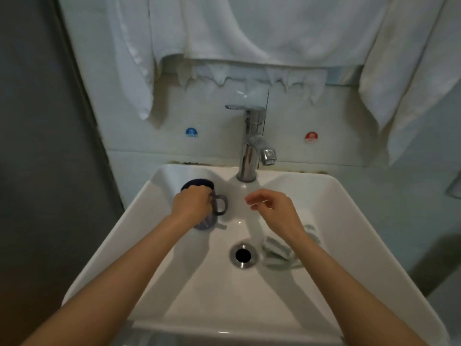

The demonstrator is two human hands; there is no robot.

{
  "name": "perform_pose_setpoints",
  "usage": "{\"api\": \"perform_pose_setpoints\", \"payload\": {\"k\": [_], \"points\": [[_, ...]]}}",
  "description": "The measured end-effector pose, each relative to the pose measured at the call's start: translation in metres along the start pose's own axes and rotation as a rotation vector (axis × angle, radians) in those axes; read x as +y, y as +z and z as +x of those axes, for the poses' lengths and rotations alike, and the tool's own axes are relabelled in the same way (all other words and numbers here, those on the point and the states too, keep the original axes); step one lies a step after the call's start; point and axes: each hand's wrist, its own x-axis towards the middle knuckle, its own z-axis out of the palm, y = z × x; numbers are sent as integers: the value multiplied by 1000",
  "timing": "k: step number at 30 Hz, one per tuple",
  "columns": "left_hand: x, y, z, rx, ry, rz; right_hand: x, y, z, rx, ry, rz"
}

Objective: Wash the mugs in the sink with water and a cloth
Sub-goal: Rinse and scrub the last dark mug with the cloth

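Mug (206,223) – dark blue, translucent-looking at the lower body, sits in the rear left part of the sink (344,211), against the sloping left wall. It is tilted, with the rim toward the back wall and the handle sticking out to the right. Cannot tell whether its base touches the basin or is lifted just off it.

Left hand (192,204) grips the mug from above, fingers curled over the near rim by the handle; the fingertips are hidden behind the mug edge. Right hand (276,211) hovers over the middle of the basin, just right of the mug handle and apart from it. Its fingers are loosely bent and spread, and it holds nothing.

Cloth (275,252) – pale with faint stripes, blurred – lies crumpled on the basin floor just right of the drain (243,255), partly hidden under the right wrist. No hand touches it.

Chrome faucet (250,146) stands at the back centre of the sink, spout turned to the right, lever pointing left. On the wall behind, a blue sticker (191,133) is left of the faucet and a red sticker (311,136) is right of it. White towels (249,33) hang above, edges draped down both sides. Both forearms are bare and reach in from the bottom corners.
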Motion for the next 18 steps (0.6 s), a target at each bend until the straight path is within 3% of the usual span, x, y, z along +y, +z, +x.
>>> {"api": "perform_pose_setpoints", "payload": {"k": [4, 10, 12, 16, 18], "points": [[24, -2, -9, 57, -90, -277, 9, -14, 5, 119, -60, -127], [57, -2, -18, 21, -274, -1002, 25, -32, 14, 272, 16, -147], [58, 0, -21, 35, -315, -1086, 43, -33, 17, 101, 157, -285], [49, 3, -20, 91, -329, -1119, 82, -26, 11, -523, 299, -908], [47, 3, -19, 106, -331, -1124, 88, -24, 10, -608, 283, -976]]}}
